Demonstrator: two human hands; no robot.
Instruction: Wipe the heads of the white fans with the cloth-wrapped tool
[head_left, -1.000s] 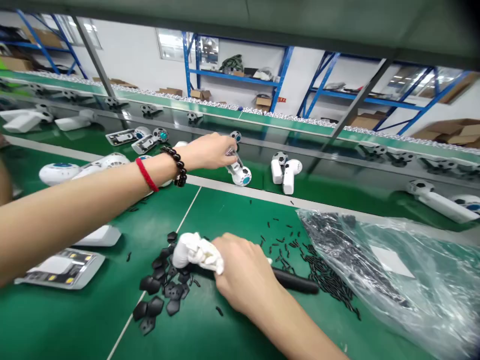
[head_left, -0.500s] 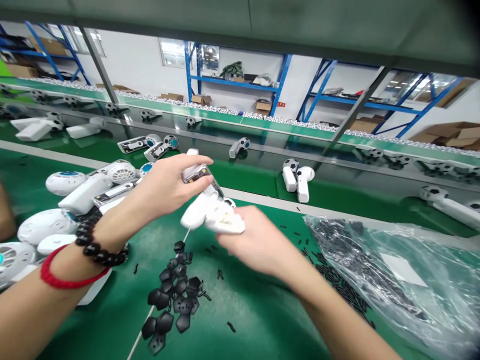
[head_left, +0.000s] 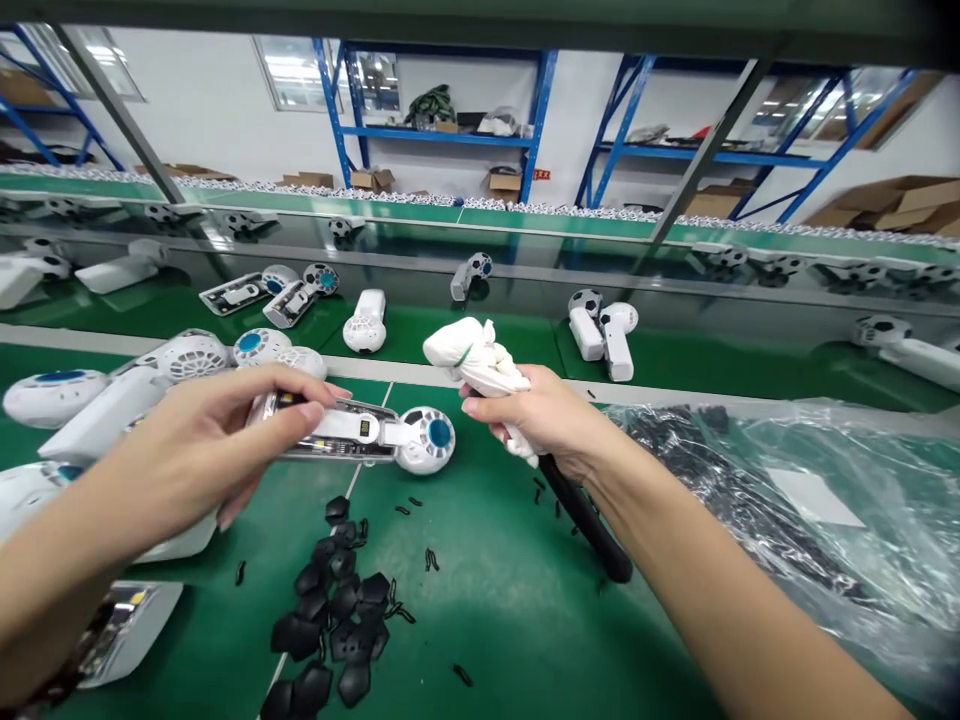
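My left hand (head_left: 217, 430) is closed round the clear-cased handle of a white device (head_left: 426, 440), whose round head with a blue disc points right. In my right hand (head_left: 551, 415) is a tool with a black handle (head_left: 589, 520) and a head wrapped in white cloth (head_left: 480, 355). The cloth head is above and to the right of the device, apart from it. Below the device lie several black pentagon pieces (head_left: 345, 600) and small black strips (head_left: 431, 560) on the green surface.
More white devices (head_left: 112, 405) are piled at the left. A clear plastic bag (head_left: 817, 500) of black parts lies at the right. Beyond, several devices (head_left: 616, 340) rest on the green belt (head_left: 517, 350). Blue shelves (head_left: 442, 135) stand behind.
The device in my left hand has come down and turned level, its head now rightward. The cloth-headed tool has moved up and away from it. The view has shifted.
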